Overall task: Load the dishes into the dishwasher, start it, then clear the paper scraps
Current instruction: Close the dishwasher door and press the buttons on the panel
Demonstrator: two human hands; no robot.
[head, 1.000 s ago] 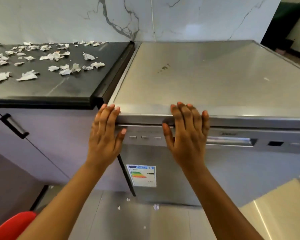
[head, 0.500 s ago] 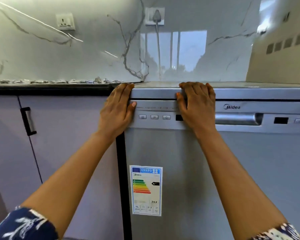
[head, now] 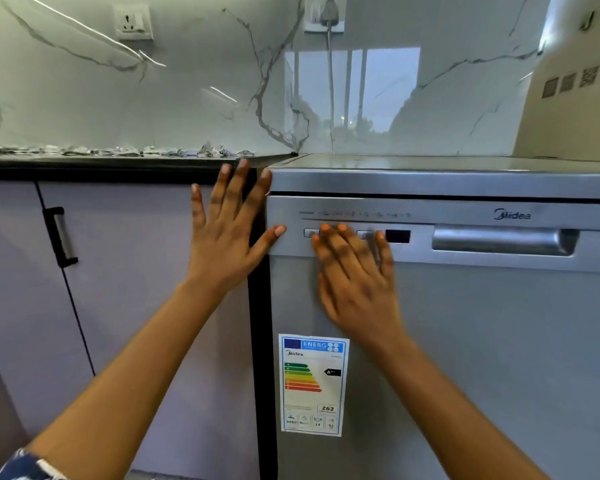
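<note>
Both hands have left the top edge of the door, where they were hooked half a second ago, and have dropped lower. Nearest the camera, a blue patterned sleeve [head: 25, 465] shows at the bottom left, and two bare forearms reach up and forward.

The left hand [head: 229, 233] is flat and open, with its fingers straight and spread wide in front of the dark gap beside the dishwasher [head: 482, 358]. Its thumb tip lies at the left end of the control panel [head: 465, 216]. The right hand [head: 354, 282] is motion-blurred, its fingers straight and slightly apart, with the tips at the row of small buttons [head: 311, 233]. Whether any tip is pressing a button cannot be told. Neither hand holds anything.

The dishwasher door looks shut, with an energy label [head: 314, 384] low on its front and the recessed handle [head: 499, 240] off to the right. That suggests loading is finished and the step in hand is starting the machine. The next move calls for one fingertip placed squarely on the correct button, then a check of the dark display [head: 397, 236] for a response.

Farther back, the paper scraps [head: 219, 151] lie uncleared along the black counter [head: 101, 166] to the left, against the marble wall. A plug [head: 328, 12] sits in the socket above the dishwasher.
</note>
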